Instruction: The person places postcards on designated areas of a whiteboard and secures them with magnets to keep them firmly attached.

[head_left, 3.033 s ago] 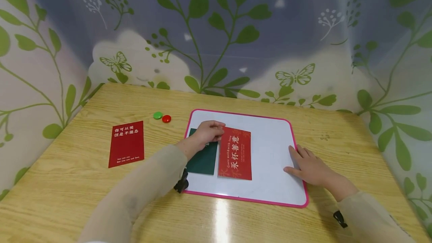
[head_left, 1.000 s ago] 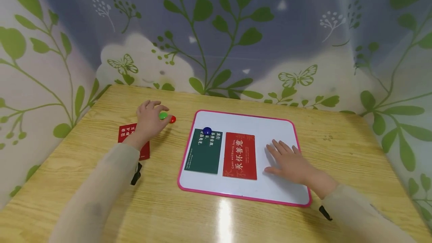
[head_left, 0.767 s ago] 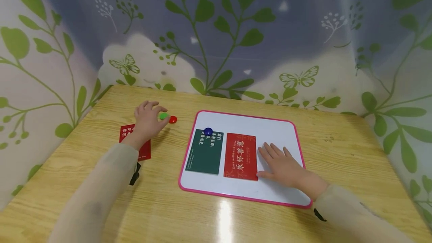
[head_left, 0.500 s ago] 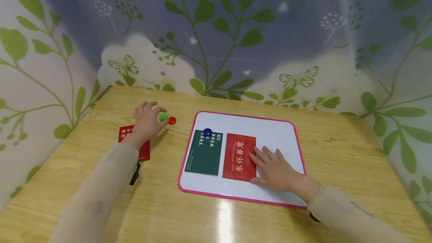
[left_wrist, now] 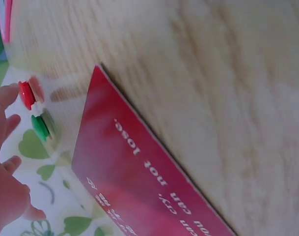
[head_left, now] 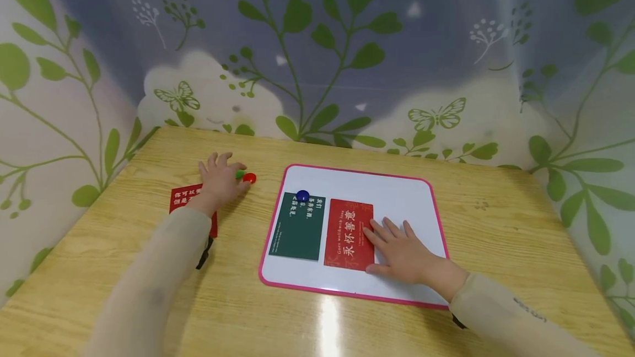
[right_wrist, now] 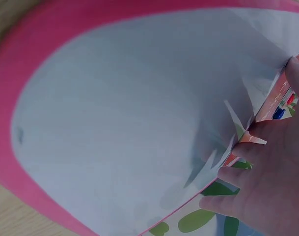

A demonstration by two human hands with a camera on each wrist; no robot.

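Note:
In the head view my left hand (head_left: 220, 183) hovers at the left with fingers spread, partly over a red card (head_left: 184, 197) with white lettering. Close to its thumb and fingers are a red round magnet (head_left: 249, 178) and a green round magnet (head_left: 240, 174), side by side on the table; the left wrist view shows nothing held. My right hand (head_left: 404, 255) lies flat with fingers spread, its fingertips on the right edge of another red card (head_left: 349, 234) on the whiteboard (head_left: 397, 191). Left of that card, a dark blue magnet (head_left: 302, 196) sits on the top edge of a green card (head_left: 297, 236).
The pink-rimmed whiteboard lies flat on a wooden table (head_left: 496, 225). Behind and at both sides hangs a curtain (head_left: 436, 43) printed with leaves and butterflies. Light glares off the table in front of the board.
My left hand has left the whiteboard's cards and moved left to the magnets, uncovering the blue one. My right hand has slid from the board's right edge onto the red card's edge.

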